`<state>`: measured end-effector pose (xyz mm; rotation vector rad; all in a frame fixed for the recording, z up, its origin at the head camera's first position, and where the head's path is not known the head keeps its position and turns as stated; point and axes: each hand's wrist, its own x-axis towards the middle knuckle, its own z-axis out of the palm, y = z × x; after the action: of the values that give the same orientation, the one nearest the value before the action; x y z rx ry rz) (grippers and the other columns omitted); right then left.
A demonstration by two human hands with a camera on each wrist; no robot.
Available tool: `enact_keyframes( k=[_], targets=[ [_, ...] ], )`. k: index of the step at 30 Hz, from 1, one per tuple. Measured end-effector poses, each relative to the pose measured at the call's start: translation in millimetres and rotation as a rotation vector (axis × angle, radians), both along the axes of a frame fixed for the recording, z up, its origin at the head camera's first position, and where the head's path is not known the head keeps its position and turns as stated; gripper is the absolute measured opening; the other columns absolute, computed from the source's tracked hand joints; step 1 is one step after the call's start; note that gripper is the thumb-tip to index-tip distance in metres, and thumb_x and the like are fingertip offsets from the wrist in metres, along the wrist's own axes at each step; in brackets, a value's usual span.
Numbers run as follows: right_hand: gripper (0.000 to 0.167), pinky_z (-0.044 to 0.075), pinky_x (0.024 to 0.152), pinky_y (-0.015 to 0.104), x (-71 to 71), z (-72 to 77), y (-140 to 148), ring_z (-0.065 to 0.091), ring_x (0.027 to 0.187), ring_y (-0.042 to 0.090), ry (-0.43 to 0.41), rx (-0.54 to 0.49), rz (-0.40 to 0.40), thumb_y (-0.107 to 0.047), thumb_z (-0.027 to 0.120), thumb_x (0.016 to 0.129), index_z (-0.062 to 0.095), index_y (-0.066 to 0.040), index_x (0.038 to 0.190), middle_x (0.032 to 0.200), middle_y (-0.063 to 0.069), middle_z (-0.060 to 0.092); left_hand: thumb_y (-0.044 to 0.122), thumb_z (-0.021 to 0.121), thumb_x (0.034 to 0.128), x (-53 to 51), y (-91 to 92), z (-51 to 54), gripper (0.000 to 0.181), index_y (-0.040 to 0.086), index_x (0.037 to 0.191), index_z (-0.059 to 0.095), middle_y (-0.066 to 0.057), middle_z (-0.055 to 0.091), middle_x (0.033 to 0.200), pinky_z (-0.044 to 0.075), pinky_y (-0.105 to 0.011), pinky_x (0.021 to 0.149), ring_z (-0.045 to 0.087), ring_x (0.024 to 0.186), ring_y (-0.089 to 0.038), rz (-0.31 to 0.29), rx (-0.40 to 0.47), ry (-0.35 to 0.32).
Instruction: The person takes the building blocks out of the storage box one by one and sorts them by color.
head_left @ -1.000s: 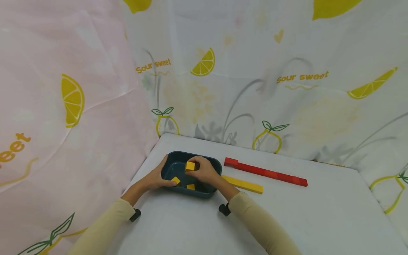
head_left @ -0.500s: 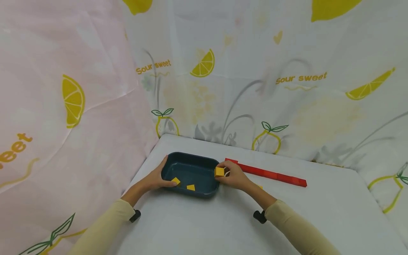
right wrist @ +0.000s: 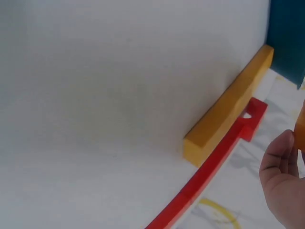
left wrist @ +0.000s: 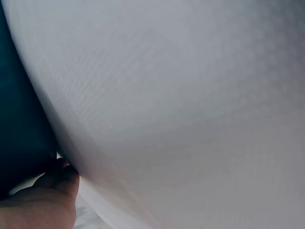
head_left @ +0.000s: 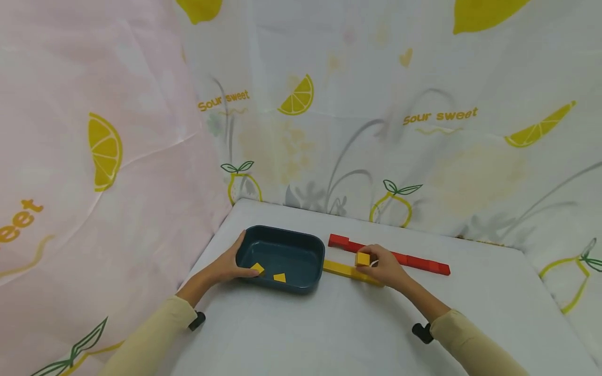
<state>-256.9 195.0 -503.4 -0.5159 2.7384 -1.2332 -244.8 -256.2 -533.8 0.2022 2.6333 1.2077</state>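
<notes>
My left hand [head_left: 228,265] grips the left end of a dark blue rectangular dish [head_left: 307,269], its thumb over the near rim. Two yellow cubes [head_left: 279,278] lie inside the dish, one beside the thumb tip. Between thumb and fingertips, my right hand [head_left: 386,268] pinches another yellow cube [head_left: 362,259], raised over a straight row of yellow blocks [head_left: 339,269] that runs right from the dish. The right wrist view shows this held cube [right wrist: 300,133] only in part, at its edge. In the left wrist view, fingers [left wrist: 64,183] curl against the dish's outer wall.
Behind the yellow row lies a longer row of red blocks [head_left: 417,262], with one block offset at its left end. A white cloth covers the table [head_left: 301,334]. Lemon-printed fabric walls [head_left: 329,156] stand behind and to the left.
My right hand has carried the yellow cube out of the dish and rightward until it is over the yellow row. The left hand and the dish have stayed in place.
</notes>
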Motion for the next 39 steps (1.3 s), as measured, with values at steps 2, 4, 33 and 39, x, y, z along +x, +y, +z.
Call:
enact_keyframes(
  k=[2,4,33,39],
  targets=[
    [0.039,0.055,0.076,0.022,0.5,-4.2,10.0,0.061,0.09,0.019,0.001,0.015,-0.017,-0.019,0.081,0.083,0.064,-0.008,0.116,0.107,0.007,0.064,0.049,0.085,0.0707,0.2,-0.3,-0.7,0.134,0.019,0.159,-0.011,-0.022,0.001,0.165,0.024,-0.069,0.113,0.016,0.148,-0.048,-0.001,-0.001,-0.002],
    [0.04,0.054,0.074,0.021,1.4,-7.7,19.3,0.061,0.09,0.019,0.001,0.035,-0.027,-0.021,0.081,0.083,0.065,-0.007,0.117,0.107,0.007,0.065,0.049,0.085,0.0709,0.5,-0.3,-0.8,0.134,0.019,0.159,-0.011,-0.022,0.001,0.165,0.025,-0.069,0.113,0.017,0.148,-0.048,-0.001,0.002,-0.007],
    [0.039,0.056,0.072,0.022,15.9,-35.7,75.4,0.06,0.091,0.021,-0.085,0.1,-0.129,-0.018,0.082,0.081,0.066,-0.003,0.113,0.107,0.01,0.065,0.05,0.085,0.071,-0.4,-0.2,-0.6,0.132,0.023,0.159,-0.01,-0.02,0.002,0.166,0.024,-0.07,0.113,0.018,0.147,-0.048,0.021,-0.002,-0.016],
    [0.04,0.058,0.077,0.027,15.2,-39.5,75.8,0.061,0.091,0.021,-0.078,0.117,-0.134,-0.018,0.083,0.08,0.066,-0.003,0.113,0.107,0.009,0.066,0.049,0.085,0.0712,-0.3,0.2,-2.2,0.132,0.023,0.159,-0.011,-0.02,0.002,0.166,0.024,-0.069,0.113,0.018,0.147,-0.048,0.026,-0.004,-0.025]
  ],
)
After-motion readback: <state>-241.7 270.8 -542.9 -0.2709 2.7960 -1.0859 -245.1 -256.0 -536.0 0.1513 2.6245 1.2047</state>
